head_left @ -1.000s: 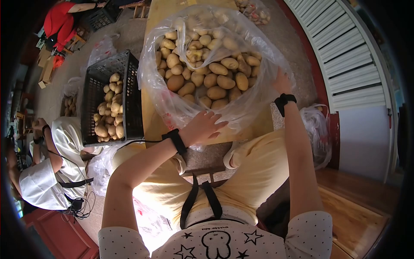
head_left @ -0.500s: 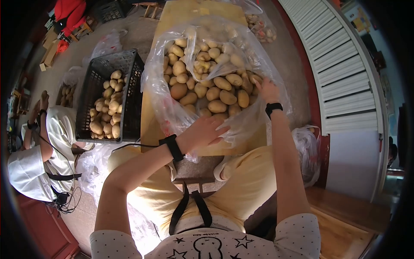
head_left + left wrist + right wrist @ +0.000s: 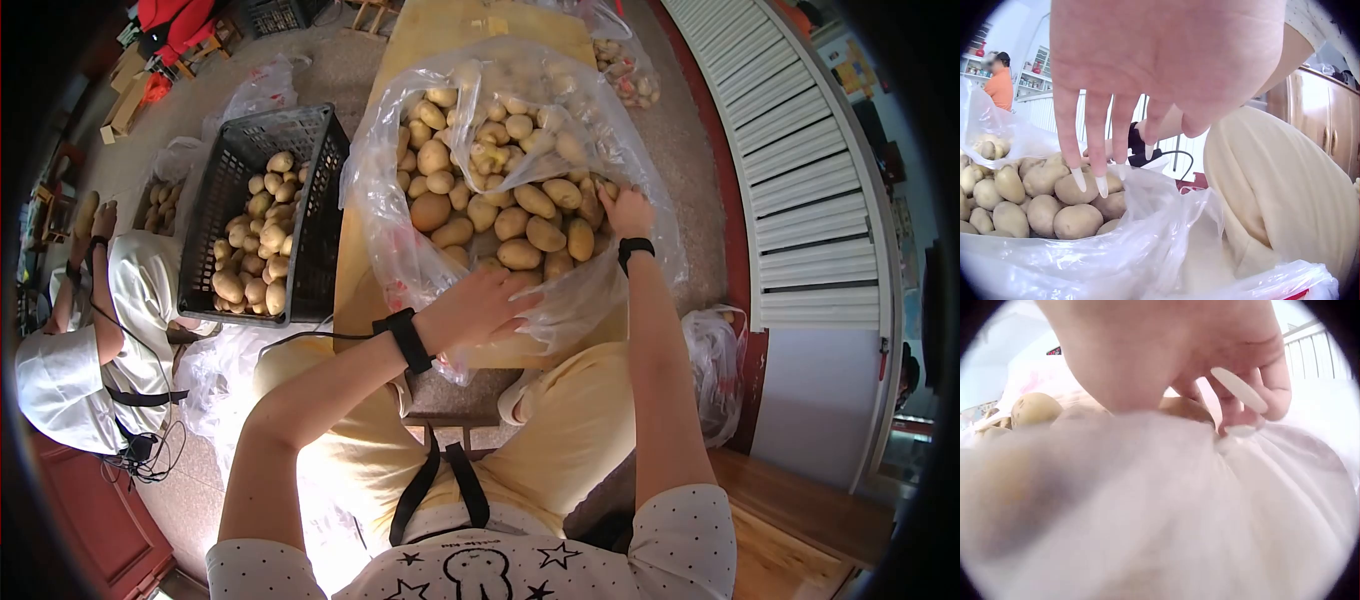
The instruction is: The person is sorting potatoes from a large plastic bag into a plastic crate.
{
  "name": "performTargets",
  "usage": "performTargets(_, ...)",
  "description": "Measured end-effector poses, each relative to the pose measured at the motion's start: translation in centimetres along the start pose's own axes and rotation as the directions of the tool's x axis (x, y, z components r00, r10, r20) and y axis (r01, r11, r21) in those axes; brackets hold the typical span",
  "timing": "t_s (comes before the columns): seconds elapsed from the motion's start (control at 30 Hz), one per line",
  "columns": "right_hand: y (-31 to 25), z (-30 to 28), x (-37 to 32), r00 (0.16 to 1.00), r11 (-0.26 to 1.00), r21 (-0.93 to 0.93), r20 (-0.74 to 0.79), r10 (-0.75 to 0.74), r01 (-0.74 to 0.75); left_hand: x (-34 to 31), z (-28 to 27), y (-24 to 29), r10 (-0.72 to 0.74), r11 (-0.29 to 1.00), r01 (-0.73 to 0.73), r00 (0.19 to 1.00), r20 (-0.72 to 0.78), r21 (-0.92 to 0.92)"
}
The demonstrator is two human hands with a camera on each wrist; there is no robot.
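Note:
A large clear plastic bag (image 3: 400, 250), its mouth spread wide, holds many potatoes (image 3: 515, 225) on the wooden table. My left hand (image 3: 478, 308) is over the bag's near rim, palm down. In the left wrist view its fingers (image 3: 1096, 134) hang straight and apart in front of the potatoes (image 3: 1079, 220), holding nothing. At the right side of the bag my right hand (image 3: 630, 212) reaches over the rim. The right wrist view shows its fingers (image 3: 1272, 394) curled, pinching the plastic, which creases out from the fingertips. Part of that grip is hidden behind the film.
A black plastic crate (image 3: 335, 150) with potatoes stands left of the table (image 3: 420, 40). Another person in white (image 3: 140, 300) sits at the left. Plastic bags (image 3: 715, 370) lie on the floor by both sides, and a white radiator (image 3: 800, 190) lines the right wall.
My right hand has moved inward from the bag's outer right side to its rim beside the potatoes, its fingers now curled there. My left hand stays over the near rim.

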State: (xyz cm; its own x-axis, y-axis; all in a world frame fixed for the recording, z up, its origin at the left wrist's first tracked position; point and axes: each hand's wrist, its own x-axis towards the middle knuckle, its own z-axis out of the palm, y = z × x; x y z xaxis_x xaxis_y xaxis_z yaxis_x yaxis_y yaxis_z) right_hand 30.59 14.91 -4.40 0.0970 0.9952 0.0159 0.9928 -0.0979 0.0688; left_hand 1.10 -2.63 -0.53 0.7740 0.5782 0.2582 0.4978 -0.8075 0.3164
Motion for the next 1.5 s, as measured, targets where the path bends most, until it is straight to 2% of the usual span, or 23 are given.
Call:
performTargets(0.07, 0.1, 1.0, 0.2, 0.988, 0.999, 0.033, -0.15, -0.03, 0.035, 0.3, -0.4, -0.2, 0.006, 1.0, -0.006, 1.0, -0.016, 0.003)
performTargets(0.2, -0.1, 1.1, -0.4, 0.982, 0.998, -0.028, -0.179, -0.065, 0.061, 1.0, -1.0, -0.4, -0.033, 0.999, 0.034, 0.999, 0.031, -0.016)
performTargets(0.27, 0.2, 2.2, -0.8, 0.942, 0.996, -0.055, -0.327, -0.078, 0.063, 1.3, -0.9, -0.5, -0.028, 0.999, 0.029, 0.999, 0.021, -0.014)
performTargets(0.4, 0.5, 1.5, -0.7, 0.989, 0.999, -0.047, -0.147, -0.032, 0.025, 1.7, -0.4, -1.5, -0.009, 0.999, 0.007, 0.999, -0.046, -0.038)
performTargets(0.5, 1.0, 1.4, -0.3, 0.994, 0.997, 0.043, -0.087, 0.069, -0.066, 1.6, -1.1, -2.5, -0.033, 0.998, 0.027, 0.995, -0.092, -0.058)
performTargets(0.57, 1.8, 0.9, 0.1, 0.991, 0.953, 0.285, -0.056, 0.124, -0.103, 1.4, -3.1, -2.7, -0.072, 0.996, 0.067, 0.993, -0.092, -0.056)
performTargets(0.6, 1.7, 0.2, 0.1, 0.991, 0.952, 0.289, -0.054, 0.126, -0.106, 1.1, -4.3, -2.7, -0.176, 0.984, 0.175, 0.982, -0.062, -0.019)
performTargets(0.63, 1.4, -1.2, -0.1, 0.993, 0.897, 0.436, -0.054, 0.105, -0.071, 0.8, -5.0, -2.8, -0.278, 0.96, 0.278, 0.96, -0.036, 0.023)
performTargets(0.67, 1.1, -2.5, -0.6, 0.994, 0.817, 0.575, -0.057, 0.088, -0.039, 0.4, -5.3, -3.4, -0.274, 0.961, 0.275, 0.961, -0.027, 0.028)
performTargets(0.7, 0.4, -3.9, -1.5, 0.994, 0.81, 0.584, -0.054, 0.097, -0.048, 0.2, -5.6, -4.0, -0.306, 0.952, 0.307, 0.948, -0.081, -0.005)
performTargets(0.77, -1.7, -6.6, -4.3, 0.995, 0.453, 0.891, 0.015, -0.103, 0.034, 0.1, -6.1, -4.1, -0.331, 0.944, 0.329, 0.936, -0.12, -0.036)
performTargets(0.8, -2.6, -7.6, -5.8, 0.996, 0.448, 0.894, 0.018, -0.093, 0.026, 0.2, -6.7, -3.7, -0.382, 0.913, 0.35, 0.913, -0.144, -0.208)
performTargets(0.87, -4.7, -9.9, -8.3, 0.935, 0.402, 0.913, 0.198, -0.295, -0.066, 0.4, -6.8, -2.9, -0.422, 0.854, 0.307, 0.881, -0.214, -0.421)
performTargets(0.97, -7.6, -12.0, -12.2, 0.866, 0.311, 0.95, 0.178, -0.467, -0.028, 1.0, -7.3, 0.0, -0.394, 0.854, 0.292, 0.903, -0.169, -0.431)
performTargets(1.03, -8.5, -12.1, -14.3, 0.846, 0.28, 0.96, 0.162, -0.508, -0.016, 1.0, -7.7, 1.2, -0.36, 0.879, 0.251, 0.906, -0.22, -0.406)
performTargets(1.1, -9.1, -12.5, -15.5, 0.823, 0.242, 0.97, 0.143, -0.549, -0.008, 0.9, -8.6, 2.0, -0.428, 0.866, 0.378, 0.899, -0.095, -0.328)
performTargets(1.13, -8.7, -12.8, -15.6, 0.797, 0.241, 0.97, 0.152, -0.585, -0.008, 0.7, -8.7, 2.2, -0.349, 0.906, 0.275, 0.915, -0.201, -0.322)
performTargets(1.2, -8.1, -13.9, -16.3, 0.751, 0.22, 0.975, 0.172, -0.638, -0.036, 0.3, -9.6, 2.4, -0.339, 0.92, 0.278, 0.919, -0.204, -0.274)
performTargets(1.23, -7.2, -14.4, -15.6, 0.698, 0.297, 0.955, 0.215, -0.683, -0.004, 0.2, -10.2, 2.3, -0.324, 0.931, 0.273, 0.923, -0.206, -0.243)
performTargets(1.3, -5.2, -15.8, -15.1, 0.757, 0.359, 0.87, -0.024, -0.654, 0.337, -1.3, -11.4, 0.5, -0.403, 0.902, 0.346, 0.889, -0.217, -0.259)
performTargets(1.37, -1.5, -17.0, -12.7, 0.798, 0.497, 0.667, -0.255, -0.547, 0.554, -4.4, -13.3, -2.2, -0.451, 0.892, 0.425, 0.855, -0.254, -0.154)
performTargets(1.43, 2.6, -22.0, -13.4, 0.829, 0.556, 0.616, -0.373, -0.417, 0.558, -9.1, -15.3, -5.1, -0.585, 0.803, 0.595, 0.784, -0.208, -0.019)
performTargets(1.5, 8.0, -24.0, -12.1, 0.867, 0.712, 0.52, -0.421, -0.267, 0.472, -14.8, -16.5, -7.1, -0.709, 0.684, 0.729, 0.677, -0.197, 0.044)
